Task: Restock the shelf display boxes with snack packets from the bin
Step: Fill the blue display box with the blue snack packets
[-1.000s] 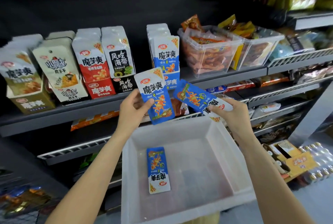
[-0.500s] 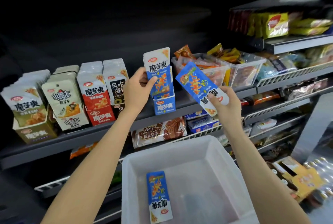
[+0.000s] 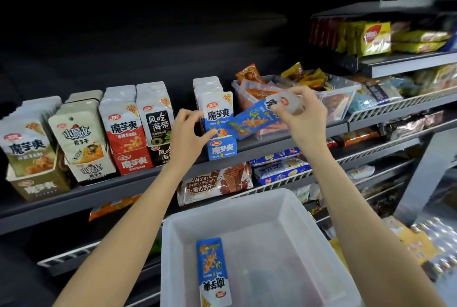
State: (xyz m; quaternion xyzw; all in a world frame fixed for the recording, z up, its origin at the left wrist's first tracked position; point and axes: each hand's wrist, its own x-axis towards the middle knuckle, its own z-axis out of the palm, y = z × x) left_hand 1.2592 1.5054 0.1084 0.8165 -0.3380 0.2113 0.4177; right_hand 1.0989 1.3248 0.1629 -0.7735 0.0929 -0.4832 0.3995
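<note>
Right fingers (image 3: 284, 109) pinching blurred blue packet (image 3: 252, 122), left fingers (image 3: 195, 116) loosely curled, packet's print unreadable

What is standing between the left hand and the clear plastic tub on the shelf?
In the head view, the blue display box with its upright packets stands between the left hand and the clear tub; the blue packet pinched by the right hand crosses there too.

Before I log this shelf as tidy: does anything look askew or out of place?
Only the blue snack packet pinched in the right hand: it lies tilted sideways, not yet upright in the blue display box. One matching blue packet remains in the white plastic bin.
</note>
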